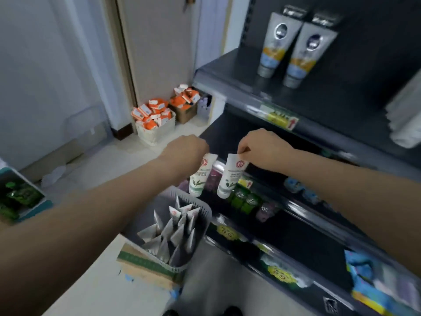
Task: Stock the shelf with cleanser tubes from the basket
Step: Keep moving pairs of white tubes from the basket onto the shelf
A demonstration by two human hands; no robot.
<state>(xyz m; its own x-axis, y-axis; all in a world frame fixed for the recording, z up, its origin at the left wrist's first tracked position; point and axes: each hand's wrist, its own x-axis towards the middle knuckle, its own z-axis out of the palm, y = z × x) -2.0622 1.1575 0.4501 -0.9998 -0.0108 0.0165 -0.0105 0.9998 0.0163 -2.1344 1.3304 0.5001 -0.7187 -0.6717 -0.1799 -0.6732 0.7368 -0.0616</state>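
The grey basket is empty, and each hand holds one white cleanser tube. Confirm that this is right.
Not right: the grey basket is not empty. The head view shows many more tubes standing in it. The rest holds: the left hand holds one white tube and the right hand holds a second tube.

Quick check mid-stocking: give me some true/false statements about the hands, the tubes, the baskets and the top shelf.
1. The left hand holds one white plastic cleanser tube, the right hand another. True.
2. The grey slatted plastic basket is empty. False: white tubes stand in it.
3. Two grey upright tubes stand on the dark upper shelf. True.
4. The white floor basket holds green packets. False: orange packets.
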